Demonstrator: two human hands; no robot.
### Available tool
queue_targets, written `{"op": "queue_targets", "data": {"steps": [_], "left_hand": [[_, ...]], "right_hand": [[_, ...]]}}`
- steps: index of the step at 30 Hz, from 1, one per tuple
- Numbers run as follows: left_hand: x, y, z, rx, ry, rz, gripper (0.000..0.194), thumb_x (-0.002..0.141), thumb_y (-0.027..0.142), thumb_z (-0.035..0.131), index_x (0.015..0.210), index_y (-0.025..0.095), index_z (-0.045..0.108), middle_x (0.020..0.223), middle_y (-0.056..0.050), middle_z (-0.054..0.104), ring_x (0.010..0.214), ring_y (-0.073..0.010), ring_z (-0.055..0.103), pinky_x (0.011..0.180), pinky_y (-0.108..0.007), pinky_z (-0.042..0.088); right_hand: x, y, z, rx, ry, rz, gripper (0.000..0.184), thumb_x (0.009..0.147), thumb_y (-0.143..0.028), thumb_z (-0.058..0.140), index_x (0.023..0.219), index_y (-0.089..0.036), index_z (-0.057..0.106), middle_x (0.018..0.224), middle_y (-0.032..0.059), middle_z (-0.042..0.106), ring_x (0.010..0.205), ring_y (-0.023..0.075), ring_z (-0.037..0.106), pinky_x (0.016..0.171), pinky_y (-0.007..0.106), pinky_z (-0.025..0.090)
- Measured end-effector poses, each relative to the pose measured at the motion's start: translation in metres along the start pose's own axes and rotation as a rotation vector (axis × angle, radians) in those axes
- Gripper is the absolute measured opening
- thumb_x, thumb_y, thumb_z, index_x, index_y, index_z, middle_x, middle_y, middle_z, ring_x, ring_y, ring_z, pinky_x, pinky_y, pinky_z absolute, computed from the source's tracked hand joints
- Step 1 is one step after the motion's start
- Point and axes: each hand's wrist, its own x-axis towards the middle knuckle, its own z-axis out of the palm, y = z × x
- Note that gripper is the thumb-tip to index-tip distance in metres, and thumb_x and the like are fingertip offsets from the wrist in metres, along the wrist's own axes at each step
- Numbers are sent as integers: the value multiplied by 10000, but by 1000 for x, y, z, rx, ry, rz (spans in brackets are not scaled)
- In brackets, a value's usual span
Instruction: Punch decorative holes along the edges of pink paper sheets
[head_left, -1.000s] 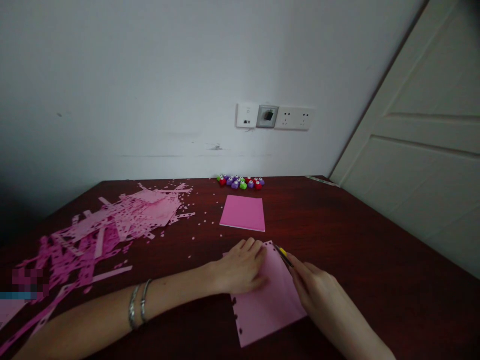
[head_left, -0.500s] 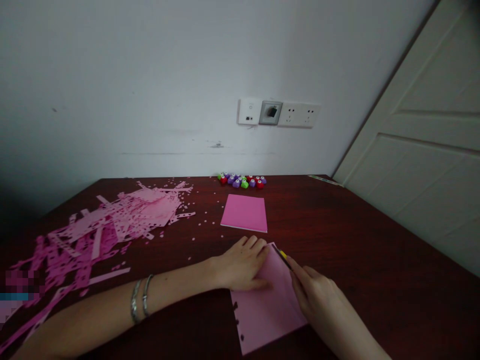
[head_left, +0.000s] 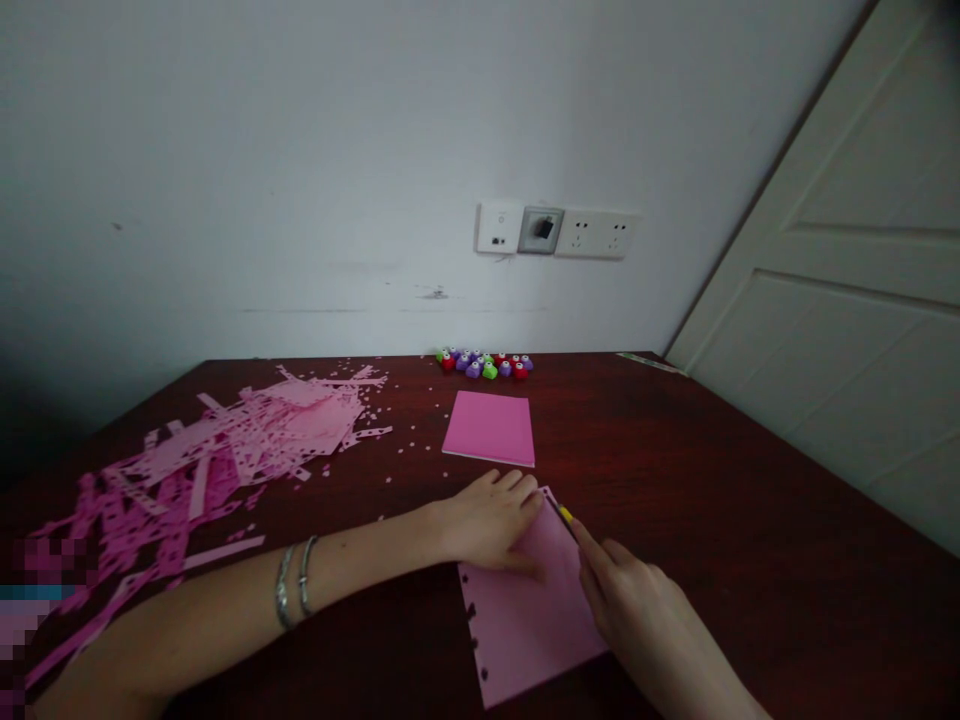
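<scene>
Left hand (head_left: 489, 518): I'm pressing the sheet (head_left: 529, 630), gripping nothing.
Right hand (head_left: 628, 592): I'm grasping the tool (head_left: 565, 514).
Sheet: I'm seemingly trimming its right side, next probably needing steadiness.

Toward the tabletop's (head_left: 712, 500) front edge are two hands (head_left: 489, 522), two bracelets (head_left: 283, 590), one pink sheet (head_left: 536, 625) and one yellow-and-dark tool (head_left: 565, 513); behind them, one pink pad (head_left: 489, 428). The back edge bears over ten coloured pieces (head_left: 490, 371); the left, uncountable paper scraps (head_left: 259, 430).
</scene>
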Motion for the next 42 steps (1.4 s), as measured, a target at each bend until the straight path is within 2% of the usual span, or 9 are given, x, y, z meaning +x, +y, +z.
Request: {"op": "queue_targets", "data": {"steps": [11,21,32,42], "left_hand": [[0,1,-2,19,-2,2,678,778,652,380,1168,100,441,1096,-137,504,970,-253,472,801,-347,364],[-1,1,1,37,12,2,698,776,663,365,1180,99,442,1109,-138,503,1005,-255,460,822,-339,357],[-1,0,0,47,-32,3,757,786,677,308,1241,80,403,1155,-155,478,1026,-269,447,852,-356,343],[0,0,-2,47,-78,-3,762,789,674,304,1270,87,377,1202,-164,453,1075,-285,420,871,-371,340]], "right_hand": [[-10,-3,1,-96,-8,-8,501,716,9,426,1170,-152,561,620,23,605,404,138,593,325,189,386],[-27,3,5,-101,47,-96,495,694,10,437,1153,-122,568,638,30,606,358,118,564,296,178,361],[-38,0,2,-102,-4,-65,528,708,9,425,1200,-143,542,651,37,610,388,115,579,326,174,380],[-47,2,-1,-112,-3,-121,537,691,28,405,1186,-122,550,688,58,622,384,115,562,353,198,422]]}}
